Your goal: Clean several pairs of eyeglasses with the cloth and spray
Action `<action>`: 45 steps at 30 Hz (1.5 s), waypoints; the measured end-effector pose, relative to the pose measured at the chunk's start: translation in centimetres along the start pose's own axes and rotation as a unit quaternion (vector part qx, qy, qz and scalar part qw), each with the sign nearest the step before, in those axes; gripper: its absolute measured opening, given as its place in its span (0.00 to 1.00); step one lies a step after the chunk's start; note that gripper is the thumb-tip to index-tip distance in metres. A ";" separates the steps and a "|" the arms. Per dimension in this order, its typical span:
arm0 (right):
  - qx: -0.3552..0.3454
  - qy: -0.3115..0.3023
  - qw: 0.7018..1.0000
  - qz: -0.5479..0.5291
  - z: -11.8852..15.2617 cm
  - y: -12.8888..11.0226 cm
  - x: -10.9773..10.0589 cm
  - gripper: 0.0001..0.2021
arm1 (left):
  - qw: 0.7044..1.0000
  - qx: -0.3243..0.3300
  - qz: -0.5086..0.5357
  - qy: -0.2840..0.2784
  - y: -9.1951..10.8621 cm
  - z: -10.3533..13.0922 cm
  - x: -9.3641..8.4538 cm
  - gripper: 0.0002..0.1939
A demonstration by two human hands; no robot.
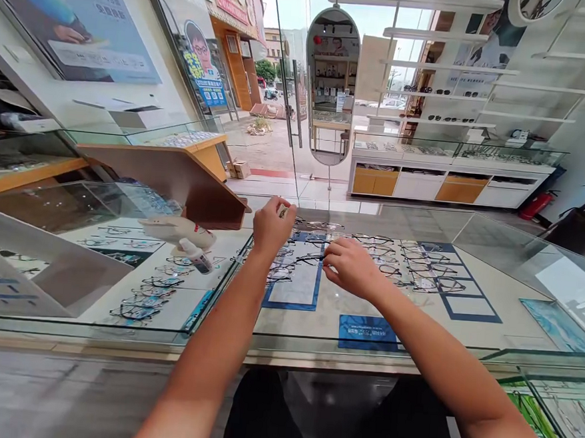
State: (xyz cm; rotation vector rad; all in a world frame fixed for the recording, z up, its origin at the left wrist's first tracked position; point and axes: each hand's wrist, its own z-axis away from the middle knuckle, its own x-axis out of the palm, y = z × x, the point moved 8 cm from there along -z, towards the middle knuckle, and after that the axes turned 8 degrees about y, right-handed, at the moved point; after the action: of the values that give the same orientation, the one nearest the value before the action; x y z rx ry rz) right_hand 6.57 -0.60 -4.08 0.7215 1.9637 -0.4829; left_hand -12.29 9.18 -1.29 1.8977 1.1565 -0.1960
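My left hand (273, 228) is raised over the far part of the glass counter (295, 322), its fingers closed round a small, pale thing too small to make out. To its right, my right hand (349, 266) is lower and nearer, with bent fingers pressed together. A dark-framed pair of glasses (310, 258) shows at its fingertips; whether it is held or lies beneath is unclear. Rows of eyeglasses (422, 265) are spread around and beyond both hands. A blue card (367, 332) lies closer to me.
At the left stand a brown tilted board (170, 174), a white bottle (196, 256) and a beige object (176, 229). More glasses (144, 299) lie in the left case. Beyond the counter are an oval mirror (330, 88), a glass door and a display cabinet (425, 183).
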 end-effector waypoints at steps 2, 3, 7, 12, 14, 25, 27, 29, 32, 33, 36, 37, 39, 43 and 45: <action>-0.008 -0.045 0.999 0.030 0.2 -0.4 1.3 0.12 | 0.999 0.030 -0.016 -0.035 0.7 0.3 0.7 0.14; -0.009 -0.061 0.997 0.041 0.2 -0.4 1.8 0.12 | 0.997 0.045 -0.018 -0.056 1.0 0.5 1.1 0.14; -0.010 -0.094 0.994 0.062 0.4 -0.1 3.2 0.12 | 0.982 0.096 -0.025 -0.160 2.5 1.9 2.8 0.14; -0.013 -0.118 0.991 0.067 0.5 0.1 4.3 0.13 | 0.947 0.141 -0.034 -0.286 3.8 4.3 4.7 0.11; -0.009 -0.126 0.990 0.067 0.5 0.1 4.6 0.14 | 0.936 0.130 -0.042 -0.324 3.8 5.1 5.4 0.11; 0.011 -0.124 0.990 0.065 0.6 0.0 5.3 0.14 | 0.911 0.172 -0.084 -0.366 3.9 6.4 7.1 0.13; 0.016 -0.123 0.990 0.066 0.7 0.1 5.4 0.14 | 0.908 0.167 -0.087 -0.375 3.8 6.6 7.2 0.13; 0.021 -0.122 0.990 0.065 0.8 0.1 5.5 0.14 | 0.906 0.163 -0.084 -0.382 3.7 6.7 7.3 0.14; 0.026 -0.110 0.992 0.053 0.7 -0.1 5.0 0.13 | 0.903 0.165 -0.088 -0.388 3.6 6.9 7.5 0.13; 0.028 -0.104 0.993 0.046 0.7 -0.1 4.7 0.13 | 0.901 0.168 -0.088 -0.390 3.6 7.0 7.5 0.13; 0.058 -0.069 0.996 0.011 0.4 0.5 3.2 0.14 | 0.895 0.172 -0.092 -0.400 3.7 7.2 7.6 0.10; 0.080 -0.044 0.996 -0.007 0.3 1.0 2.4 0.15 | 0.894 0.174 -0.095 -0.402 3.7 7.3 7.7 0.09; 0.142 0.034 0.988 -0.051 0.3 2.8 0.7 0.18 | 0.894 0.180 -0.099 -0.399 3.7 7.4 8.0 0.09; 0.292 0.192 0.922 -0.168 1.8 7.6 -2.0 0.27 | 0.892 0.188 -0.085 -0.402 3.2 7.6 9.0 0.12; 0.336 0.244 0.881 -0.228 2.7 9.6 -2.6 0.28 | 0.890 0.189 -0.081 -0.407 2.9 7.4 9.1 0.12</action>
State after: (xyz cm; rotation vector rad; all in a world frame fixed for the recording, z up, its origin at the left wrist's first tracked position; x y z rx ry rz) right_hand 15.64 4.17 -3.37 0.8555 2.4683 -1.4390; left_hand -2.82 8.94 -8.84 1.7296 0.7049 -1.2596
